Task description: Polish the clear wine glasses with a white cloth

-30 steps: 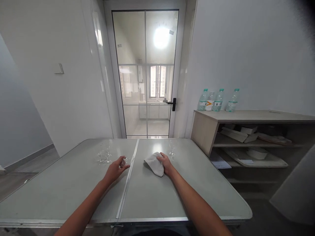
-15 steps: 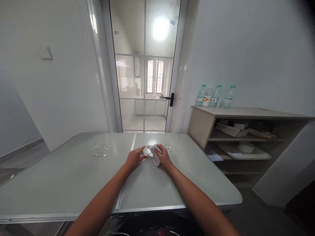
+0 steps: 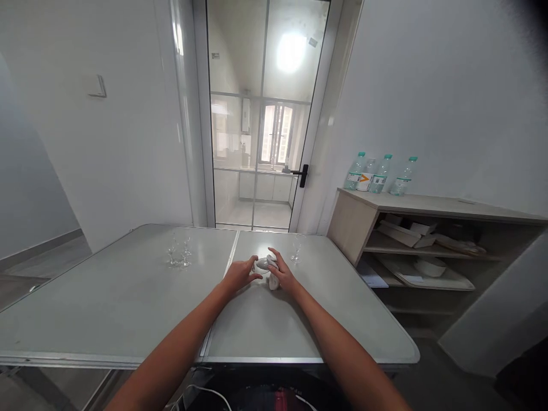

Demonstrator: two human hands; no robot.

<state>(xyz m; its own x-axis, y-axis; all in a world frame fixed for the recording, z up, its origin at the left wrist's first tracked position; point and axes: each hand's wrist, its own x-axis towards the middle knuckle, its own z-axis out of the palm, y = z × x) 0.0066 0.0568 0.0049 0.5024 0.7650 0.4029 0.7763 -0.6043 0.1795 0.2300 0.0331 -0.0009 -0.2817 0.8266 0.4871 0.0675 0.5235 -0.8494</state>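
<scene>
Both my hands meet over the middle of the grey folding table (image 3: 111,308). My left hand (image 3: 240,273) grips a small clear glass that is mostly wrapped in a white cloth (image 3: 266,267). My right hand (image 3: 280,274) is closed around the cloth and presses it onto the glass. A clear stemmed glass (image 3: 295,249) stands just right of my right hand. Two more stemmed glasses (image 3: 180,251) stand together to the left of my left hand.
A glass door (image 3: 265,120) with a black handle stands behind the table. At the right is a wooden shelf unit (image 3: 428,205) with several water bottles (image 3: 379,174) on top and papers and trays inside. The table's metal seam runs down its middle.
My left hand carried the small glass rightward from beside the two glasses to the cloth. My right hand lifted the cloth and wrapped it about the glass. The view shifted slightly.
</scene>
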